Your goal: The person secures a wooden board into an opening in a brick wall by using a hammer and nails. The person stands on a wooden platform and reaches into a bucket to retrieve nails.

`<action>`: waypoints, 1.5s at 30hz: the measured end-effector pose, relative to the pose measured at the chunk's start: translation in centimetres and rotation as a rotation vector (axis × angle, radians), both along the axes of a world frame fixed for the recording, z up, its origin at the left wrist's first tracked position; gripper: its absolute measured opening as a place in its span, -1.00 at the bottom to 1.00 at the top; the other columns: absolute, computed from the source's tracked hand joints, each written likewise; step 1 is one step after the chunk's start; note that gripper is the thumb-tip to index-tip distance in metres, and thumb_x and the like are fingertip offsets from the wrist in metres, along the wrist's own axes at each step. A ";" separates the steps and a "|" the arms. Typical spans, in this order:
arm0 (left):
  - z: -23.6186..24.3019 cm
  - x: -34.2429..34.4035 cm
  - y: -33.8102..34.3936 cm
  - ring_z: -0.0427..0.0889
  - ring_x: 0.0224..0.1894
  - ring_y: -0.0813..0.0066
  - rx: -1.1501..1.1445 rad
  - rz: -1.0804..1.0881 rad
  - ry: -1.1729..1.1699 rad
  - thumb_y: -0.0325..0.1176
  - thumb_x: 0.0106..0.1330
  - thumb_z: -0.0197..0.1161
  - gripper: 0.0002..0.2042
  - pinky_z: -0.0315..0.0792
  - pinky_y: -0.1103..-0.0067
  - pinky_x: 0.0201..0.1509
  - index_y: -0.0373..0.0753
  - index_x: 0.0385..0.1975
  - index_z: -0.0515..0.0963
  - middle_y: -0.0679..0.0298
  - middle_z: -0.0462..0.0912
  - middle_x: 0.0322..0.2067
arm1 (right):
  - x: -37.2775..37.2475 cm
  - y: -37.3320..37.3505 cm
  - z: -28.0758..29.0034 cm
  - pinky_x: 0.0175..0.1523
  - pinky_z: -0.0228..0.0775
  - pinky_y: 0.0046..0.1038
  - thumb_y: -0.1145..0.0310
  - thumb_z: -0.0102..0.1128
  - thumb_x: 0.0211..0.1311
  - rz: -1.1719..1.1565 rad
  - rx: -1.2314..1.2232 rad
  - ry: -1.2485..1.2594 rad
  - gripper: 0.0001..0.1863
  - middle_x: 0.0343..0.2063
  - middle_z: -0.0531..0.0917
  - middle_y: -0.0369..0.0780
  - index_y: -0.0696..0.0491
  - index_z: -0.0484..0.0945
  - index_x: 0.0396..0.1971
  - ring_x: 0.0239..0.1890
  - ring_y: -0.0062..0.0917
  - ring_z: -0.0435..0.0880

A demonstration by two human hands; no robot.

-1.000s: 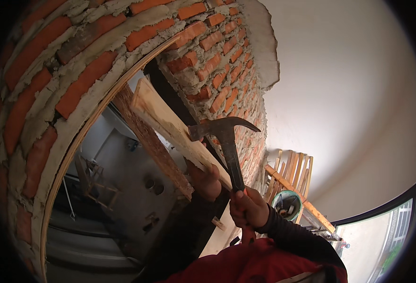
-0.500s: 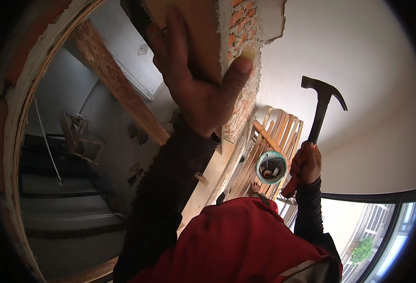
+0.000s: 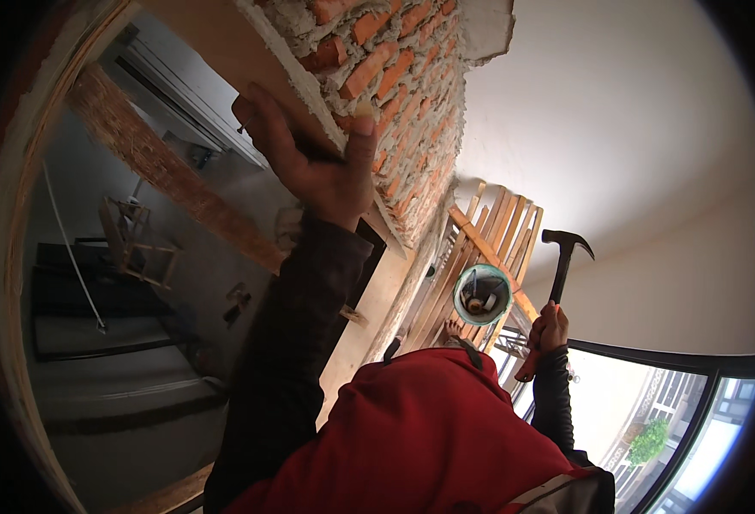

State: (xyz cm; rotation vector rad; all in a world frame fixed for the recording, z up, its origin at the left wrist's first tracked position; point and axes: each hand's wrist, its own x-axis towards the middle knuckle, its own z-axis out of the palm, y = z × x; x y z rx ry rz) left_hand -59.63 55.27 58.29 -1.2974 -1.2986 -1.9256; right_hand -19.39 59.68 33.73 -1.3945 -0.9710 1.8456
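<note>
My right hand (image 3: 549,329) is closed round the red-and-black handle of a claw hammer (image 3: 564,257). The dark head points up, in front of the pale wall. My left hand (image 3: 322,176) wraps round a brown wooden board (image 3: 215,51) along the edge of an exposed brick wall (image 3: 386,77). Its thumb lies on the near side by the mortar, and the fingers reach round the other side. A thin nail-like piece (image 3: 241,129) sticks out beside those fingertips; whether it is in the wood or in the fingers, I cannot make out.
Below is a slatted wooden platform (image 3: 433,321) bearing a teal-rimmed bucket (image 3: 483,294) with tools inside; a bare foot (image 3: 453,329) shows beside it. A rough timber post (image 3: 172,167) slants through the dim room at left. At lower right is a dark-framed window (image 3: 712,385).
My left hand has moved left and down in the picture, still on the board. The hammer has come lower with my right hand. More of the brick wall shows.
</note>
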 end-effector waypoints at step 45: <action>-0.7 -1.1 2.8 -0.14 0.41 -0.15 -0.120 0.322 0.037 -0.27 0.04 0.40 -0.02 -0.01 0.07 0.38 -0.21 0.44 -0.09 -0.27 -0.20 0.35 | 0.1 5.3 -8.2 -0.81 0.08 -0.47 -0.07 -0.01 0.36 0.167 -0.034 -0.251 -0.60 -0.83 0.26 -0.34 -0.02 0.30 -0.42 -0.90 -0.60 0.23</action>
